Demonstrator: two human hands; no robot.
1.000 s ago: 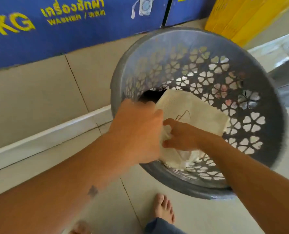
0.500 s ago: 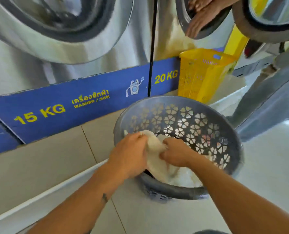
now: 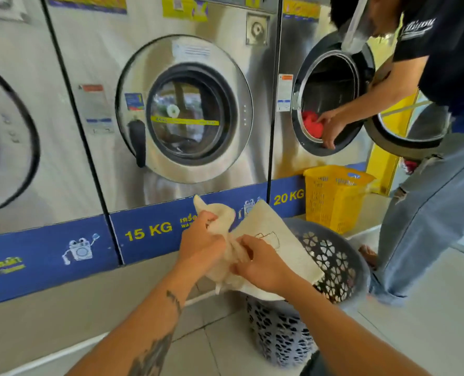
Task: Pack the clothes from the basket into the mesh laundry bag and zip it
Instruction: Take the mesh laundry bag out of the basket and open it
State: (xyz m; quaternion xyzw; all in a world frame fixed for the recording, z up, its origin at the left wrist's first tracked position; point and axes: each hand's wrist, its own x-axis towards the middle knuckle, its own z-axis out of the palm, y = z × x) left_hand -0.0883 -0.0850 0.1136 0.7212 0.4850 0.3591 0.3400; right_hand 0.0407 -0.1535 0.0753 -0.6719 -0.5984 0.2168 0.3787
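A cream mesh laundry bag [image 3: 285, 240] is held up above the grey round basket [image 3: 342, 256], which stands on the tiled floor at centre right. My left hand [image 3: 201, 248] grips the bag's bunched upper corner. My right hand [image 3: 260, 263] pinches the bunched cloth just beside it. The flat part of the bag spreads to the right over the basket's rim. Some dark cloth shows through the basket's flower-shaped holes; the inside is mostly hidden by the bag.
A row of steel washing machines [image 3: 187, 112] faces me. Another person [image 3: 431, 147] stands at the right, reaching into an open washer [image 3: 328, 99] holding red cloth. A yellow basket [image 3: 334, 196] sits beside the person's feet.
Both hands have lifted the cream bag up out of the grey basket. The view has tilted upward, bringing in the washers and the other person.
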